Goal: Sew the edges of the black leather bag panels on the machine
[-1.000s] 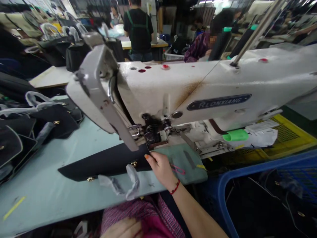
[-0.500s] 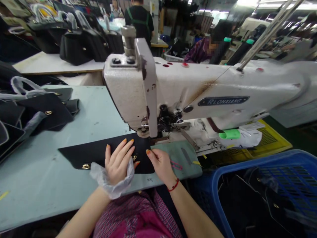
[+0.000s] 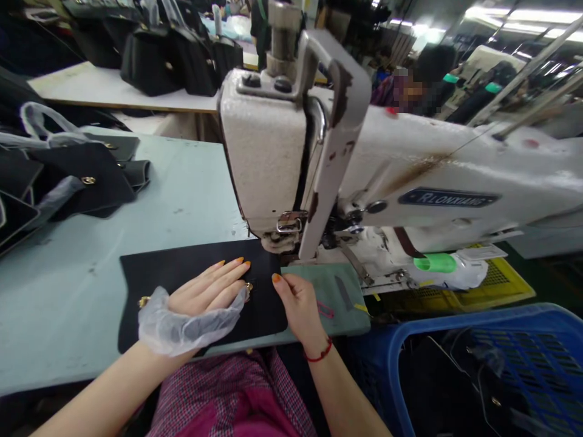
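Observation:
A black bag panel (image 3: pixel 268 306) with gold fittings lies flat on the pale table, its far right corner beside the needle end of the white sewing machine (image 3: pixel 264 145). My left hand (image 3: pixel 207 291) rests palm down on the panel, fingers stretched forward and open. A plastic-wrapped handle (image 3: pixel 182 332) loops over the back of that hand near the wrist. At the panel's right edge, my right hand (image 3: pixel 301 306) grips it between thumb and curled fingers. The machine head hides the needle.
Other black bag pieces (image 3: pixel 86 176) lie on the table's left side. Finished black bags (image 3: pixel 150 60) stand on a white table behind. A blue basket (image 3: pixel 396 358) holding black pieces is at lower right, beside a yellow crate (image 3: pixel 510 279). A person (image 3: pixel 387 91) sits beyond the machine.
The panel's left part has swung toward me, showing more of its surface. My left hand has slid left and flattened with it. My right hand keeps its edge grip. The camera has shifted.

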Tool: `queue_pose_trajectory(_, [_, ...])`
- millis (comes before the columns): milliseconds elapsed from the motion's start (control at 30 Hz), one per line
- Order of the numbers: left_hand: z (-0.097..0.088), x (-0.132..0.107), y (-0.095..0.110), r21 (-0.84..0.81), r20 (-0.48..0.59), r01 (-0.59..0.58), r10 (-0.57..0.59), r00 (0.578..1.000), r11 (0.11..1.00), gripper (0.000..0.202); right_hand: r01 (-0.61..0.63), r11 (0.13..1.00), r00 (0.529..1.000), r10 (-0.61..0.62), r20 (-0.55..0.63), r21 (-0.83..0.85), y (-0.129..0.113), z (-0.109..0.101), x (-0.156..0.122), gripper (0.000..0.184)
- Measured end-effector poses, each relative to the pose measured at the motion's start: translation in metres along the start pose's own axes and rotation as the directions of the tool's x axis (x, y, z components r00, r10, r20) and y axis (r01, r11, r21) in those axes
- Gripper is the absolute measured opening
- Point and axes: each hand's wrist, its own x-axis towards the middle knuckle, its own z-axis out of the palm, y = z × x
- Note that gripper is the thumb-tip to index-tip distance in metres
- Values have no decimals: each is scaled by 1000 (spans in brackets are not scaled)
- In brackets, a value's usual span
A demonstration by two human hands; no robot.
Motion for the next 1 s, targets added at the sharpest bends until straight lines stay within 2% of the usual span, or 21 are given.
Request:
queue_pose_trajectory(167, [-2, 7, -1, 57, -60, 13, -10, 998, 998, 24, 18, 1000, 1000, -19, -20, -19, -8, 0, 6, 47])
queue_pose_trajectory(300, [0, 12, -9, 67, 22, 35, -36, 999, 997, 25, 4, 999, 1000, -5, -17, -45, -14, -1, 15, 47])
queue_pose_trajectory(433, [3, 16, -21, 48, 46, 40, -42, 998, 998, 28, -34, 998, 999, 35, 23, -54, -19, -3, 22, 47])
queue_pose_trajectory(567, [3, 18, -29, 6, 87, 27, -27, 996, 1000, 22, -15, 996, 999, 17, 27, -85, -22, -5, 13, 49])
queue_pose_trajectory(667, [4, 15, -34, -16, 47, 4, -3, 999, 1000, 20, -72, 997, 995, 73, 62, -26, -21, -5, -6, 46])
queue_pose_trajectory(800, [7, 12, -38, -29, 51, 29, -28, 998, 999, 26, -177, 981, 978, 166, 123, 81, -20, -5, -27, 41])
queue_pose_trajectory(1000, [-2, 26, -34, -48, 81, 153, -149, 986, 987, 40, -284, 916, 946, 218, 240, 284, -20, -8, -25, 44])
